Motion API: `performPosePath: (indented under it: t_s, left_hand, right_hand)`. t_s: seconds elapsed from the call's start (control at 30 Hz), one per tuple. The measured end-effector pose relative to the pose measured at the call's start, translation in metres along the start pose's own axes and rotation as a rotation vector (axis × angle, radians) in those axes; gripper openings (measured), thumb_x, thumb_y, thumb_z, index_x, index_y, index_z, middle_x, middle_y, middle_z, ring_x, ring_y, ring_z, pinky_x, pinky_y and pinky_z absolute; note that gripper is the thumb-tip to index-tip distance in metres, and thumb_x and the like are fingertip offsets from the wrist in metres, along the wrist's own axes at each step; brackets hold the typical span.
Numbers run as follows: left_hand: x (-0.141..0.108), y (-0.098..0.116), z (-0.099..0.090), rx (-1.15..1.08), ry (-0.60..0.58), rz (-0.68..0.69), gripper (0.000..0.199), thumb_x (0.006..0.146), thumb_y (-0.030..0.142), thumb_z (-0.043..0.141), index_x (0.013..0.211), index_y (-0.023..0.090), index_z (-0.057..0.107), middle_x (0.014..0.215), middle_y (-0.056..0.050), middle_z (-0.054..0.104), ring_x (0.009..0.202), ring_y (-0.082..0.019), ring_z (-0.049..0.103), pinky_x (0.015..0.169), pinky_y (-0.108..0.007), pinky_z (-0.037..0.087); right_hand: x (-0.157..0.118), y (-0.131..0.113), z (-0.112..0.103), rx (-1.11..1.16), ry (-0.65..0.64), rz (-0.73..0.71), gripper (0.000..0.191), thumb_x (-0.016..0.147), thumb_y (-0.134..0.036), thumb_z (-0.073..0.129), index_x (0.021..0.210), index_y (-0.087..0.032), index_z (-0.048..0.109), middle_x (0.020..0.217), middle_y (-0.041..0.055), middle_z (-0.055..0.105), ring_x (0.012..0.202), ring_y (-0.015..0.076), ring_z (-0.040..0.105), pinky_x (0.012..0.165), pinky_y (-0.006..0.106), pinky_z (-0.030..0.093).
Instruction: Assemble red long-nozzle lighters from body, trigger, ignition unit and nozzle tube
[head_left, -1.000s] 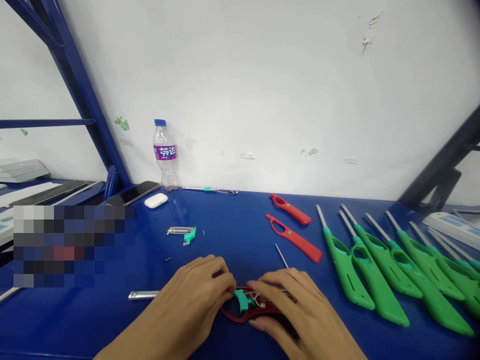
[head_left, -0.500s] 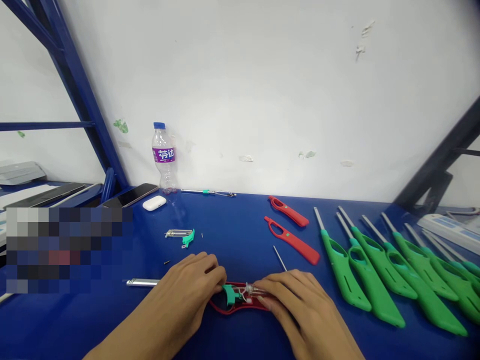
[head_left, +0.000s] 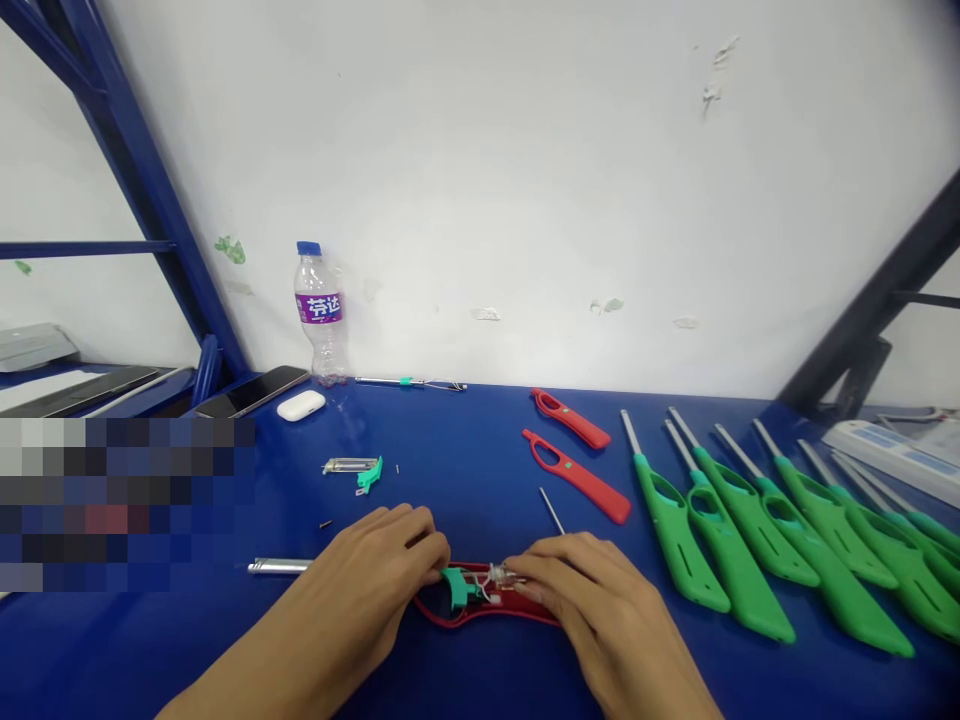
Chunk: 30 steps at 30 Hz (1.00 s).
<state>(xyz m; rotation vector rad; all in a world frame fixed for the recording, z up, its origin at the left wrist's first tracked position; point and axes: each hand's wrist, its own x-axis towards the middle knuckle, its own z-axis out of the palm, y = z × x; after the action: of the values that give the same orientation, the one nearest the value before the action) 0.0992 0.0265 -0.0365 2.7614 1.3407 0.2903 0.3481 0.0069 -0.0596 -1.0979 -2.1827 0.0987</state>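
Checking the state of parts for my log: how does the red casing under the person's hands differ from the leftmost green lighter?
The red casing lies open, its teal trigger exposed; the green lighter looks closed up.
The red casing has the left hand and right hand on it; the green lighter is untouched.
The red casing lies crosswise in view; the green lighter slants away from the viewer.
Both have a loop around an opening.
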Motion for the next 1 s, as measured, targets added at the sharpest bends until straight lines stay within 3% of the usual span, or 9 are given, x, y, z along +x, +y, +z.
performPosePath:
  t_s: [0.2,0.53,0.7,0.83,1.0]
  left_hand:
    - [0.002,0.002,-0.002,-0.002,0.01,0.007,0.03,0.092,0.0,0.039,0.09,0.021,0.061,0.09,-0.002,0.06,0.08,-0.018,0.056,0.072,-0.028,0.039]
    - [0.001,0.001,0.0,0.001,0.017,0.015,0.025,0.093,0.003,0.044,0.09,0.021,0.061,0.09,-0.001,0.06,0.081,-0.018,0.056,0.072,-0.028,0.04]
    - [-0.002,0.006,-0.005,-0.042,0.032,-0.033,0.025,0.096,0.007,0.044,0.102,0.025,0.061,0.101,-0.001,0.059,0.083,-0.017,0.058,0.076,-0.028,0.045]
    - [-0.005,0.018,-0.01,-0.142,0.085,-0.007,0.027,0.097,0.016,0.048,0.119,0.03,0.056,0.117,-0.002,0.055,0.096,-0.017,0.058,0.084,-0.028,0.048]
    - [-0.003,0.025,-0.004,-0.207,0.059,0.031,0.021,0.095,0.016,0.054,0.112,0.028,0.059,0.117,-0.002,0.055,0.102,-0.019,0.055,0.091,-0.031,0.048]
  right_hand:
    - [-0.003,0.003,-0.002,0.004,-0.085,0.026,0.038,0.099,-0.014,0.042,0.12,-0.031,0.069,0.109,0.0044,0.07,0.089,0.017,0.067,0.079,0.028,0.055]
    - [-0.002,0.002,-0.001,-0.005,-0.051,0.029,0.039,0.096,-0.012,0.047,0.114,-0.035,0.073,0.102,0.002,0.072,0.081,0.0166,0.066,0.072,0.028,0.055]
    - [0.001,0.0,-0.003,0.04,-0.065,0.079,0.036,0.097,-0.014,0.047,0.112,-0.034,0.074,0.102,0.0018,0.072,0.082,0.0166,0.066,0.075,0.028,0.055]
    - [0.001,0.0,-0.001,0.076,-0.063,0.078,0.037,0.097,-0.014,0.048,0.113,-0.035,0.073,0.102,0.0011,0.072,0.084,0.0168,0.066,0.077,0.028,0.055]
    - [-0.001,0.002,0.002,0.107,-0.059,0.111,0.033,0.097,-0.014,0.052,0.111,-0.035,0.072,0.102,-0.0012,0.071,0.087,0.0167,0.066,0.08,0.028,0.054]
